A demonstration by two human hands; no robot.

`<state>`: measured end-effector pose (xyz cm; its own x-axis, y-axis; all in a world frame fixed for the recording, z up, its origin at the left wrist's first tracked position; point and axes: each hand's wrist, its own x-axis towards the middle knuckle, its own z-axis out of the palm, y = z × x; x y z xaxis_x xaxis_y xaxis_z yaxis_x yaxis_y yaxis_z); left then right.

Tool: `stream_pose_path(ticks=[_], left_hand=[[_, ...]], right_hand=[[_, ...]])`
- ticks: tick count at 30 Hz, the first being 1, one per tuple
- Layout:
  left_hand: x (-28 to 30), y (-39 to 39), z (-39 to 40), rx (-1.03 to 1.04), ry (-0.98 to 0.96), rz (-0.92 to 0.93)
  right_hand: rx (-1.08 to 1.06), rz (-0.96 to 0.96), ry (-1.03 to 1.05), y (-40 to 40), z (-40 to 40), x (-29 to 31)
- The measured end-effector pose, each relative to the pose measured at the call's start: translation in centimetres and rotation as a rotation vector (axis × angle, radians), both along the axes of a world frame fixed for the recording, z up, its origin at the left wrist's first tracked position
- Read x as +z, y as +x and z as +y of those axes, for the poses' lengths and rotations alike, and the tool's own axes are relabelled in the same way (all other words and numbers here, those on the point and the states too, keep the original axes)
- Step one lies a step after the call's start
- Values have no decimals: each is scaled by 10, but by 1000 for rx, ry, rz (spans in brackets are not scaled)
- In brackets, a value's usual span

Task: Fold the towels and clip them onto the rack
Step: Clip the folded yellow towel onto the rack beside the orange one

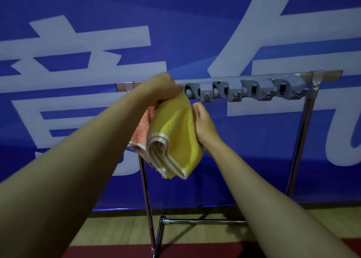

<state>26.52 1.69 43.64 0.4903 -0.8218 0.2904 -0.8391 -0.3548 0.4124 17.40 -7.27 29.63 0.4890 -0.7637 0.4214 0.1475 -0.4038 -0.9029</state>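
Both bare arms reach up and forward, toward twelve o'clock. The left hand is up high, with its fingers curled tight around the top of the yellow towel. The right hand is lower, at about four o'clock from the left one, and its flat palm and fingers press the towel's side.

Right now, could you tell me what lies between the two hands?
In the head view, only the folded yellow towel hangs between them: the left hand grips its top and the right hand touches its side.
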Motion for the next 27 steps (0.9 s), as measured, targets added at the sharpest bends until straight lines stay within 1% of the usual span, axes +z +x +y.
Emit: stream_pose_path(ticks=[2, 4, 7, 9, 12, 17, 21, 24, 27], left_hand=[[-1, 2, -4, 25, 39, -15], [-1, 4, -9, 35, 56, -38], [-3, 3, -18, 48, 56, -131], [-3, 0, -23, 50, 10, -189], [-3, -2, -27, 51, -27, -239], [-4, 3, -27, 47, -84, -205], [-16, 3, -23, 106, -191, -185], [-25, 2, -18, 120, -136, -250], [-28, -2, -12, 116, -125, -326]], right_hand=[[-56, 38, -11, 2, -3, -4], [-55, 97, 13, 4, -5, -6], [-41, 116, 70, 13, -9, -8], [-44, 95, 155, 21, -13, -6], [-31, -10, 321, 33, -17, -2], [-49, -55, 258, 42, -11, -2], [-63, -10, 224, 41, -13, -16], [-89, 56, 201, 40, -16, -28], [-68, 63, 165, 40, -12, -30]])
